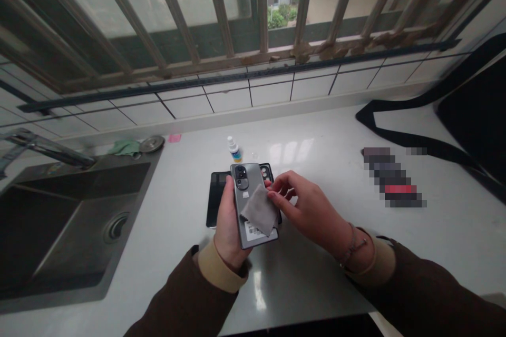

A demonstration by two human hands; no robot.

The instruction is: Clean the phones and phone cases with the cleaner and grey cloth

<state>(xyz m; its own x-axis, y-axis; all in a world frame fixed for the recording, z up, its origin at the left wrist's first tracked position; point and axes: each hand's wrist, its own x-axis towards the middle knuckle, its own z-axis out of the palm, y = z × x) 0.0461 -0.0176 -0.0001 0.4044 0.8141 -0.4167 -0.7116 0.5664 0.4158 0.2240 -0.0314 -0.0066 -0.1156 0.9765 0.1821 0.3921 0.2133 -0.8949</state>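
Observation:
My left hand (227, 224) grips a grey phone (247, 195) by its left edge, back side up, camera cluster toward the window. My right hand (304, 208) pinches a small grey cloth (259, 210) and presses it on the phone's back, above a white barcode sticker (255, 231). Beneath the phone, a second dark phone (215, 197) lies flat on the white counter (316, 158). A small white dropper bottle (234, 148) with a blue and yellow label stands just beyond.
A dark steel sink (71, 221) with a tap (43, 147) fills the left. A green rag (124, 147) and a round metal strainer (152, 142) lie at its far corner. A black bag with a strap (454, 116) sits at the right. A barred window rises behind.

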